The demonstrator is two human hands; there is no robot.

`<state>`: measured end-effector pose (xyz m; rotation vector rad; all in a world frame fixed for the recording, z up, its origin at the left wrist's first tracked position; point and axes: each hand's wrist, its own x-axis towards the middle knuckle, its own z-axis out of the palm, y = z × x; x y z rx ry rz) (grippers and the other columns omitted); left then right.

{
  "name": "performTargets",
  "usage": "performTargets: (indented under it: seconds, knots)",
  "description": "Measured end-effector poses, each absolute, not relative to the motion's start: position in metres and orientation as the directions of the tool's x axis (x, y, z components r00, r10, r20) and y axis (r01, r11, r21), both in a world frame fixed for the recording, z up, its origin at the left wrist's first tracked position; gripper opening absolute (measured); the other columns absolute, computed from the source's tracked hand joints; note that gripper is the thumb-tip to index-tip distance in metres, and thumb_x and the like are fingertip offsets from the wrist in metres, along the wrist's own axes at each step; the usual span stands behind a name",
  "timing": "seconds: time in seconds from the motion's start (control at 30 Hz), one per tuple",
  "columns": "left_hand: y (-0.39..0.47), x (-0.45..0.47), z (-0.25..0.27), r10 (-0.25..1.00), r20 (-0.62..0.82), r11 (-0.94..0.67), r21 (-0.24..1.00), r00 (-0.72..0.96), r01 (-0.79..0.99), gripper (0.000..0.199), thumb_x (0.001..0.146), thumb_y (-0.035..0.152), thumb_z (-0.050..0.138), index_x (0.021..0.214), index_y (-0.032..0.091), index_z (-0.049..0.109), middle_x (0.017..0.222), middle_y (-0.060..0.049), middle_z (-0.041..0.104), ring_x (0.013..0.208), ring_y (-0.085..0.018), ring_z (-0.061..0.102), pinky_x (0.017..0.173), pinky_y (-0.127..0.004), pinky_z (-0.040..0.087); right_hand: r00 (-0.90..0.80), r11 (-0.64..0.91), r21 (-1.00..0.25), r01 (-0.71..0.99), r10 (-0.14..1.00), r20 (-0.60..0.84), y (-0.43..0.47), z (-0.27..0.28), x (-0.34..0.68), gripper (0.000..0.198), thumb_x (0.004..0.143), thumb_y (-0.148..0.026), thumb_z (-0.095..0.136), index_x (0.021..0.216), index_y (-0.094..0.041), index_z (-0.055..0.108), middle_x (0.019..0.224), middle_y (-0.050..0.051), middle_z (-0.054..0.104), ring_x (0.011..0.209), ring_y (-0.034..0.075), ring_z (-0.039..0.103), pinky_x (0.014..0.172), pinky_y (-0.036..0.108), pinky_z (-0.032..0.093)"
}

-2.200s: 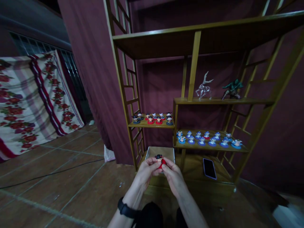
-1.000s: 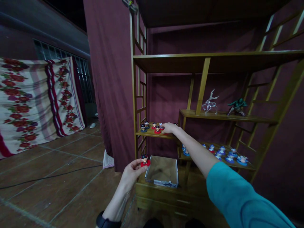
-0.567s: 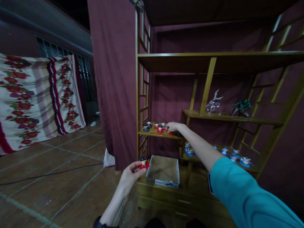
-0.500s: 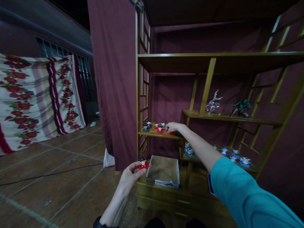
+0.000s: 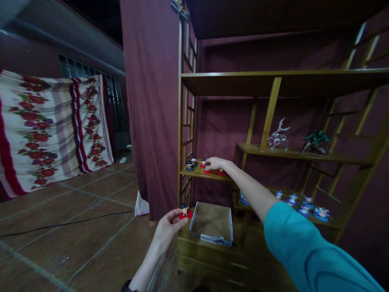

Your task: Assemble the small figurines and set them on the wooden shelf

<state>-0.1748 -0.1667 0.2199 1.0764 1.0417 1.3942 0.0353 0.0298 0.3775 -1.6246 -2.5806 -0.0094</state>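
My left hand (image 5: pixel 167 227) pinches a small black-haired figurine (image 5: pixel 184 210) by its red base, beside the left wall of an open cardboard box (image 5: pixel 212 221). Over the left shelf (image 5: pixel 197 174), my right hand (image 5: pixel 217 163) has its fingers closed around the head of a red-based figurine (image 5: pixel 207 168); the exact grip is partly hidden. Another red-based figurine (image 5: pixel 221 172) stands under that hand, and one more figurine (image 5: pixel 203 162) is just behind its fingertips. Two dark-based figurines (image 5: pixel 190 164) stand at the shelf's left end.
A clear deer ornament (image 5: pixel 278 136) and a dark green sculpture (image 5: pixel 316 142) occupy the higher right shelf. Several blue and purple figurines (image 5: pixel 304 209) stand on the lower right shelf. A maroon curtain (image 5: pixel 152 101) hangs left of the cabinet; a cable (image 5: pixel 75 223) crosses the floor.
My right hand has shifted left along the shelf, uncovering a red-based figurine and hiding the pale purplish one. My left hand keeps its figurine beside the box. The view has shifted slightly.
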Motion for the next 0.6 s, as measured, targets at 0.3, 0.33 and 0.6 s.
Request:
performTargets:
  seconds: [0.3, 0.33, 0.6]
  knots:
    - [-0.136, -0.174, 0.244, 0.975, 0.190, -0.209, 0.957, -0.112, -0.199, 0.044, 0.045, 0.030, 0.080, 0.081, 0.013, 0.064, 0.082, -0.007, 0.070, 0.076, -0.018, 0.064, 0.076, -0.030, 0.049, -0.396, 0.396, 0.009, 0.918, 0.916, 0.067, 0.034, 0.371, 0.037, 0.054, 0.065, -0.032, 0.064, 0.117, -0.023, 0.055, 0.110, 0.007, 0.063, 0.096, 0.022, 0.059, 0.072, 0.025, 0.043]
    - [-0.128, -0.172, 0.248, 0.967, 0.217, -0.239, 0.951, -0.130, -0.195, 0.044, 0.044, 0.030, 0.080, 0.081, 0.013, 0.063, 0.081, -0.007, 0.070, 0.075, -0.018, 0.064, 0.075, -0.030, 0.049, -0.397, 0.397, 0.013, 0.918, 0.915, 0.065, 0.035, 0.371, 0.037, 0.052, 0.065, -0.031, 0.064, 0.115, -0.023, 0.056, 0.109, 0.007, 0.064, 0.096, 0.022, 0.059, 0.073, 0.025, 0.043]
    - [-0.037, -0.141, 0.271, 0.858, 0.452, -0.474, 0.880, -0.245, -0.037, 0.036, 0.051, 0.024, 0.075, 0.083, 0.012, 0.062, 0.078, -0.006, 0.068, 0.073, -0.016, 0.063, 0.073, -0.028, 0.048, -0.430, 0.431, 0.010, 0.902, 0.900, 0.074, 0.037, 0.371, 0.041, 0.053, 0.067, -0.030, 0.063, 0.118, -0.022, 0.052, 0.113, 0.006, 0.062, 0.098, 0.020, 0.059, 0.078, 0.024, 0.043]
